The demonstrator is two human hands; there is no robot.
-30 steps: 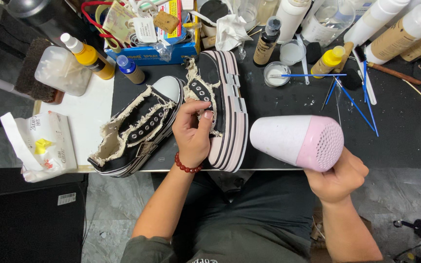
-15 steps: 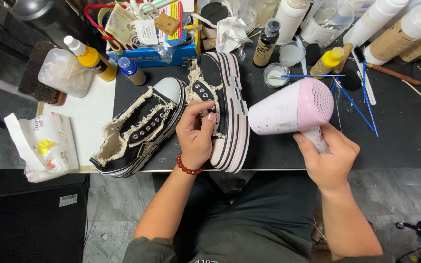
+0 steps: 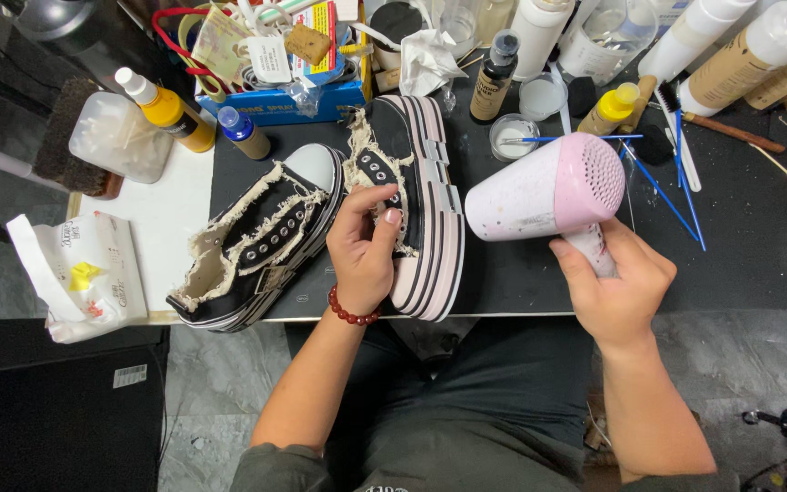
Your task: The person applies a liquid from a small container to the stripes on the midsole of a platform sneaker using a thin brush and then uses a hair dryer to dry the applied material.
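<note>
The left hand (image 3: 363, 248) grips the tipped shoe (image 3: 416, 205) at the table's (image 3: 740, 237) near edge, thumb on its eyelets. At its 3 o'clock, the right hand (image 3: 614, 282) clasps the pink dryer's (image 3: 548, 189) handle. A second shoe (image 3: 252, 241) lies at 9 o'clock.

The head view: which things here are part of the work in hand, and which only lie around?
In use:
- left hand gripping the black canvas platform shoe with striped sole
- right hand holding the pink and white plastic hair dryer

Lying about:
- second black frayed canvas shoe
- yellow squeeze bottle
- blue cardboard box
- white wipes packet
</note>
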